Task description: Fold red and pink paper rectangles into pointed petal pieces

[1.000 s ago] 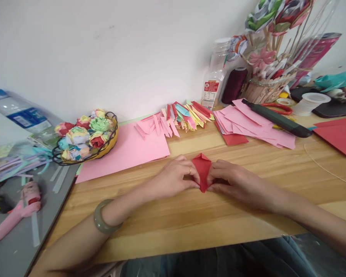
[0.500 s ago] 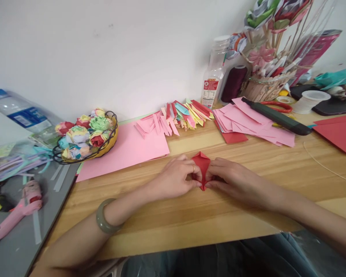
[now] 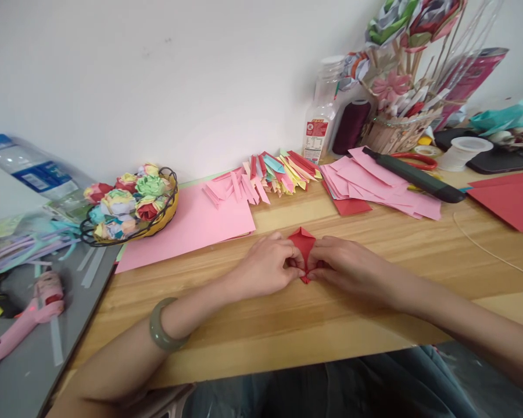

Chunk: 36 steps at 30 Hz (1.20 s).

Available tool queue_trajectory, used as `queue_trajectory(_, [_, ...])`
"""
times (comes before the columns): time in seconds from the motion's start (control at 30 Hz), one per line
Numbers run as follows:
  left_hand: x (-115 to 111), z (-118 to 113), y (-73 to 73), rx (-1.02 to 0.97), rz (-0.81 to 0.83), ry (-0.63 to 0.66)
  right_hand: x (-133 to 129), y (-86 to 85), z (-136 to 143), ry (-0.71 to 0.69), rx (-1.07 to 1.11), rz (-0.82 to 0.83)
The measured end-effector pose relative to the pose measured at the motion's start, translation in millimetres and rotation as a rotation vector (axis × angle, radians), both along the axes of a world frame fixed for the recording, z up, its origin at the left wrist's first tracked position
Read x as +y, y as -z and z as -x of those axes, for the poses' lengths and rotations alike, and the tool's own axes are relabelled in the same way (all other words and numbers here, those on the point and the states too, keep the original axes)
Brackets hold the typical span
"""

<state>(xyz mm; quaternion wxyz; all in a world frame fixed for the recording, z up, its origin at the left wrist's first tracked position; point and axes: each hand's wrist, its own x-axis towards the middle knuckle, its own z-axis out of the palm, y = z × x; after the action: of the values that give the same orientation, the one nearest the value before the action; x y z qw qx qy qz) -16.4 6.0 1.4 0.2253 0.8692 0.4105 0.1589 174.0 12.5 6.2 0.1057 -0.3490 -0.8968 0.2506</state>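
A small piece of folded red paper (image 3: 302, 239) lies on the wooden table between my two hands. My left hand (image 3: 275, 261) pinches its left side low down, near the point closest to me. From the other side, my right hand (image 3: 344, 262) pinches the lower right edge, its fingertips almost meeting those of the left. The upper part of the paper shows folded edges; the lower part is mostly hidden by my fingers. Beyond my hands lie a large pink sheet (image 3: 192, 226) and a pile of folded coloured paper strips (image 3: 279, 174).
A basket of paper flowers (image 3: 168, 216) stands left, near a pink glue gun (image 3: 41, 307) on a grey board (image 3: 35, 371). Behind on the right are pink paper pieces (image 3: 387, 191) under a dark-handled cutter (image 3: 418, 177), a clear bottle (image 3: 320, 116) and a thread spool (image 3: 352, 128).
My fingertips have drawn slightly closer together at the lower end of the red paper. Otherwise the view has only shifted a little.
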Motion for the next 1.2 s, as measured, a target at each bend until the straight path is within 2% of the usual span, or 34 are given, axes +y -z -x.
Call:
queue_trajectory(0.3, [-1,-1,-1.6,-0.006,0.024,-0.087,-3,-1.3,2,0.036,-0.003,-0.003])
queue_trajectory(0.5, [-2,-1,-0.9,-0.022,0.035,-0.052,-7,2.2,1,0.133,0.033,0.028])
queue_trajectory(1.03, [1,1,1.4,-0.035,0.03,-0.007,-11,11.4,3,0.122,0.092,-0.083])
queue_trajectory(1.2, [0,2,1.0,-0.045,0.048,-0.021,-10,12.8,1,0.138,0.112,-0.064])
